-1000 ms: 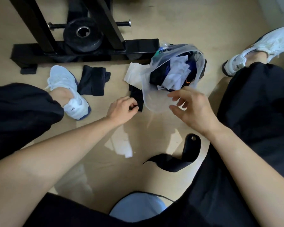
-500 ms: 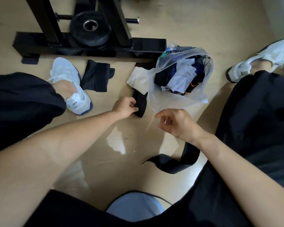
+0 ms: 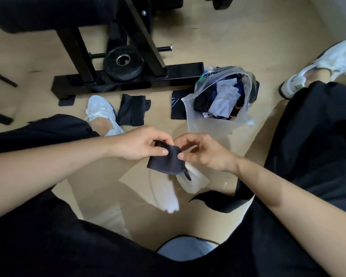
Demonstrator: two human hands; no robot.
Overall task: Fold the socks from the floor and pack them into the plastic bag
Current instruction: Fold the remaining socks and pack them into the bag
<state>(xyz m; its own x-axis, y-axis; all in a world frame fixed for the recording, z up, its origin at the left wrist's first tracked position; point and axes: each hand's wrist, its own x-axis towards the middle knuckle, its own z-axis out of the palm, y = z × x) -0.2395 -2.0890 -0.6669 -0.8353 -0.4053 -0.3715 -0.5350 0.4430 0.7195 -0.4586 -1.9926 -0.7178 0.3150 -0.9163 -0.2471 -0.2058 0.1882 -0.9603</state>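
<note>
Between pinching fingers (image 3: 160, 150) hangs dark sock (image 3: 165, 163).

a dark sock (image 3: 165, 161) is pinched up off the floor; a black sock (image 3: 133, 110) lies flat; the plastic bag (image 3: 204, 124) sits open, stuffed.

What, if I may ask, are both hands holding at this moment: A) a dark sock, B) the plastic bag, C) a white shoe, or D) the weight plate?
A: the left hand and the right hand each pinch the dark sock between thumb and fingers, while the plastic bag lies apart, beyond them.
</note>
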